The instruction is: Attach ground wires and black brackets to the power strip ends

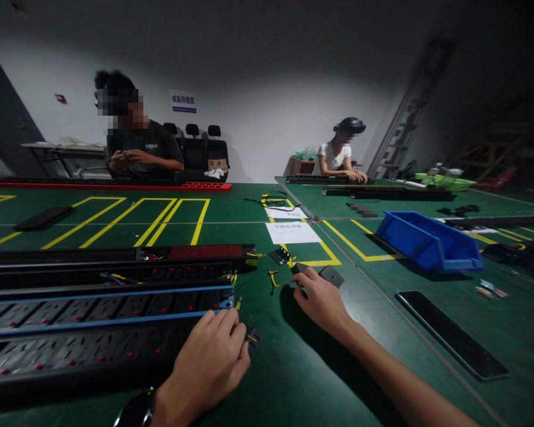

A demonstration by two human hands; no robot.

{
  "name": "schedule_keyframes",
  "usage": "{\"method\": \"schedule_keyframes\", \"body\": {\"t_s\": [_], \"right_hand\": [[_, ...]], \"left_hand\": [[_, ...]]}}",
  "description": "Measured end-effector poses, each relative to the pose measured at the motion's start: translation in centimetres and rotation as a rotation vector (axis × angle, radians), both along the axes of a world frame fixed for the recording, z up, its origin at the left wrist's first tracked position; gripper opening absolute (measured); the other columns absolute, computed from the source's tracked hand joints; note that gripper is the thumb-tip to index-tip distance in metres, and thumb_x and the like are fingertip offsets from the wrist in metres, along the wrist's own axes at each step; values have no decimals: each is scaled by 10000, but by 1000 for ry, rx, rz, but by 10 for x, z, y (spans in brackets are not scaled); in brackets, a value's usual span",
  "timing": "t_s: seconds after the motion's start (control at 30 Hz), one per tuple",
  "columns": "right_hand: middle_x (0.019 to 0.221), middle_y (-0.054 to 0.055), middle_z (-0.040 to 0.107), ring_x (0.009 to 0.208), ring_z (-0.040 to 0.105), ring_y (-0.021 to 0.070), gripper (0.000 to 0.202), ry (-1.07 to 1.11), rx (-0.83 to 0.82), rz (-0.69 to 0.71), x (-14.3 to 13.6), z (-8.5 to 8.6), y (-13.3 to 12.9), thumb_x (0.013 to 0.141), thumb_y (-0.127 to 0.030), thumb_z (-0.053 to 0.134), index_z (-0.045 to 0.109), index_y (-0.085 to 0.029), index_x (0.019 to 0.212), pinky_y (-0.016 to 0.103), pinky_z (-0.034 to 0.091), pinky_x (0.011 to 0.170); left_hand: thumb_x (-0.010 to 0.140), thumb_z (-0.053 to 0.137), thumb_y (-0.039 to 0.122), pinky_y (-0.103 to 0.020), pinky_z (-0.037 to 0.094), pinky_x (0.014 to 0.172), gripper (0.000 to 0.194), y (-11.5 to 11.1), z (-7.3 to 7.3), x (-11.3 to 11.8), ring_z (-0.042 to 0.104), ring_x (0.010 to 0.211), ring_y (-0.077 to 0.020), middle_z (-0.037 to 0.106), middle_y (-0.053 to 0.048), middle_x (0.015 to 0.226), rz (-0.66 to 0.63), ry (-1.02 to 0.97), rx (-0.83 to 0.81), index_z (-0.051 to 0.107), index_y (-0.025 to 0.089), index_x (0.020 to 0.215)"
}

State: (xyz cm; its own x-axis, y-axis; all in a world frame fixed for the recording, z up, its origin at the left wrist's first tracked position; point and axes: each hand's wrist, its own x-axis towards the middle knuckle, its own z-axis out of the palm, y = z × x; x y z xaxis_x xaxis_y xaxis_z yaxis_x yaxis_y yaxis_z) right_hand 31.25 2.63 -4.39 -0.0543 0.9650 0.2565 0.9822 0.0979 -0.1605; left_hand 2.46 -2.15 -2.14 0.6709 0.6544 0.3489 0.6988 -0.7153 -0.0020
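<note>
My left hand (211,356) is closed over the right end of the nearest black power strip (93,350), which has a row of sockets with red parts. A small dark piece with a brass-coloured bit (252,338) shows beyond its fingers; whether it belongs to the strip I cannot tell. My right hand (320,296) reaches across the table, fingers curled onto a small black block (301,269). Touching or just beside that hand lies a second black block (332,276). A short yellow wire piece (273,280) lies between the hands.
Behind the nearest strip lie a blue-edged strip (111,305) and a dark red one (204,252). To the right are a blue bin (431,240) and a phone (451,335). White paper sheets (293,233) lie ahead. Two people (145,148) work across the green table (267,379).
</note>
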Motion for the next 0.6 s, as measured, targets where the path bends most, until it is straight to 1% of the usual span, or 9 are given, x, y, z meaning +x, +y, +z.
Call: {"method": "schedule_keyframes", "body": {"t_s": [0.07,0.2,0.4,0.6], "right_hand": [[1173,102,710,977,709,245,276,-19,-16,-14,-2,3,-1,986,-191,543,744,-230,1171,294,430,634],[1152,125,714,967,713,267,295,-38,-39,4,-1,4,-2,976,-157,526,752,-215,1157,310,434,625],[1162,130,735,947,714,268,297,6,7,35,0,2,-2,952,-141,537,750,-224,1142,315,457,648],[1142,125,736,900,720,253,316,12,-2,96,-4,1,-4,955,-148,488,758,-206,1110,329,464,663]], "left_hand": [[937,535,161,-436,505,789,160,0,1,1,660,873,-288,688,-78,934,0,4,1,686,199,902],[945,502,160,-447,511,788,195,0,2,1,658,872,-292,691,-90,947,0,14,0,691,193,907],[934,523,153,-425,498,781,175,0,2,0,647,862,-276,692,-82,933,3,8,7,688,198,897],[931,545,154,-423,483,778,152,-1,2,0,645,857,-278,686,-74,919,3,16,-2,684,201,892]]}}
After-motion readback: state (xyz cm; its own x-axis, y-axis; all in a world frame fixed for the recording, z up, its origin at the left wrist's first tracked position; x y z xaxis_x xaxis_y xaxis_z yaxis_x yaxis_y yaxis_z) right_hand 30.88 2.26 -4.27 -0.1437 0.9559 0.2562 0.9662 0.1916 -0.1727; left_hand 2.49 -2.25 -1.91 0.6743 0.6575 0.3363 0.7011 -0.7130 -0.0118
